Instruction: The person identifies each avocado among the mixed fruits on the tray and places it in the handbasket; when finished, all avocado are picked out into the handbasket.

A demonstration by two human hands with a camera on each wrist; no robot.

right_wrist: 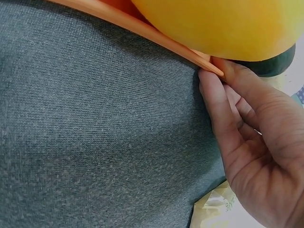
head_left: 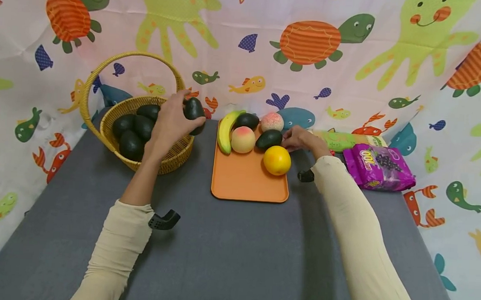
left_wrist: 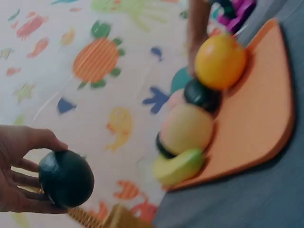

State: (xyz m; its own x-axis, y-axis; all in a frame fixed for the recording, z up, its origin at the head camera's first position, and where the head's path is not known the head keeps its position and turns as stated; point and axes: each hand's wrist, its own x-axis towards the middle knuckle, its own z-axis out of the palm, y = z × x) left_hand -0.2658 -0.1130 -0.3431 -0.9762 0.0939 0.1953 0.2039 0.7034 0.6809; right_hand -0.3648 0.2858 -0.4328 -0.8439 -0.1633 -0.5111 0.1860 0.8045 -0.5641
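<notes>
The left hand [head_left: 170,123] is gripping an avocado [head_left: 193,108] by the basket's [head_left: 179,156] right side, just left of the tray [head_left: 247,182], whose right edge the right hand [head_left: 300,139] is pinching.

Booth-like grey tabletop [head_left: 235,254], sea-animal curtain [head_left: 237,61]

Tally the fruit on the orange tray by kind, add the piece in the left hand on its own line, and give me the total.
Banana: 1
Avocados on the tray: 2
Peaches: 2
Orange fruit: 1
Held avocado, in the left hand: 1
Total: 7
</notes>
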